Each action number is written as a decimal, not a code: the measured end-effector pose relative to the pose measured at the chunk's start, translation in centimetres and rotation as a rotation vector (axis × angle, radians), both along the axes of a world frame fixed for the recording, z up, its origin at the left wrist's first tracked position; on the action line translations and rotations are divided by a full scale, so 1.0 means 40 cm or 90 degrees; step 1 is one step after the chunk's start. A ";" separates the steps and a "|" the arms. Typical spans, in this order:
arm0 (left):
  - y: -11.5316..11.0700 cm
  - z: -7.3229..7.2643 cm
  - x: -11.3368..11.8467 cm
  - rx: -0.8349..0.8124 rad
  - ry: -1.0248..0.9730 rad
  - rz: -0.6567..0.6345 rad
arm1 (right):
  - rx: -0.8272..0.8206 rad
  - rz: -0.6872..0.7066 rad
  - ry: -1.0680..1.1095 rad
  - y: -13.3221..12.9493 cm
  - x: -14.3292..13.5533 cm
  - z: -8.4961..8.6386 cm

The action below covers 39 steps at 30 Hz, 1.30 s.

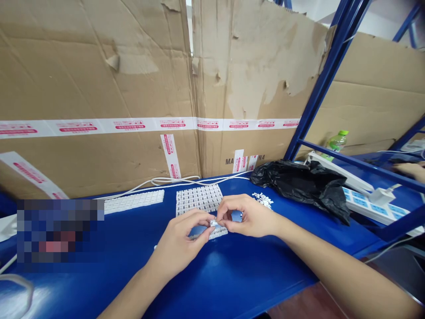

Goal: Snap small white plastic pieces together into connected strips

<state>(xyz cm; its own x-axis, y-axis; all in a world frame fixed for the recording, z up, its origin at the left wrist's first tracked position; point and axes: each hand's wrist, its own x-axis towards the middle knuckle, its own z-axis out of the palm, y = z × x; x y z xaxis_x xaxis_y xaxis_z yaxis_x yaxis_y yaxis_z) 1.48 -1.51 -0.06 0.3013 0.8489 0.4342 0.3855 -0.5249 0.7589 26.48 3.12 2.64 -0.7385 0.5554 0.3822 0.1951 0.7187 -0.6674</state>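
My left hand (pixel 181 241) pinches a small white plastic piece (pixel 213 223) between thumb and fingertips. From the right, my right hand (pixel 247 215) meets it, its thumb and index finger closed at the same piece; whether a second tiny part is between them is too small to tell. Just below the fingertips lies a white strip of parts (pixel 219 231), partly hidden by my left hand. Behind my hands is a white grid of small pieces (pixel 199 199) in rows. A loose pile of tiny white parts (pixel 263 200) lies beyond my right hand.
Another white grid (pixel 134 201) lies left on the blue table (pixel 212 283). A black plastic bag (pixel 302 186), a power strip (pixel 375 204) and a green-capped bottle (pixel 337 142) are at right. White cables (pixel 172 180) run along the cardboard wall (pixel 99 84). A blue metal post (pixel 325 84) rises at right.
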 end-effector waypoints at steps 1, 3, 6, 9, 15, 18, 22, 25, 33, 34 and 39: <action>-0.001 0.002 0.001 -0.009 -0.005 -0.002 | 0.000 -0.002 -0.001 0.000 0.000 0.000; -0.002 0.008 0.003 -0.028 -0.012 -0.010 | 0.000 -0.005 -0.004 -0.001 0.000 0.001; -0.004 0.012 0.005 -0.051 -0.010 -0.021 | -0.003 -0.003 -0.003 -0.005 -0.002 0.002; -0.003 0.009 0.005 -0.073 -0.015 -0.016 | -0.009 -0.001 0.003 -0.007 -0.006 0.003; 0.005 0.000 -0.003 -0.107 -0.036 -0.005 | -0.041 -0.046 0.049 -0.001 -0.009 0.000; 0.013 0.000 -0.009 -0.162 -0.114 0.017 | -0.105 -0.071 0.098 0.004 -0.007 -0.005; 0.029 -0.007 -0.018 -0.220 -0.219 0.045 | -0.250 -0.036 0.160 0.009 -0.009 -0.018; 0.032 -0.010 -0.021 -0.261 -0.266 0.048 | -0.298 -0.031 0.191 0.012 -0.014 -0.028; 0.013 -0.005 -0.005 -0.265 -0.249 0.043 | -0.315 -0.077 0.279 0.004 -0.028 -0.035; 0.013 -0.006 -0.003 -0.246 -0.245 0.041 | -0.307 -0.082 0.281 0.002 -0.030 -0.034; 0.012 -0.008 -0.002 -0.182 -0.180 0.043 | -0.339 -0.099 0.302 -0.003 -0.034 -0.036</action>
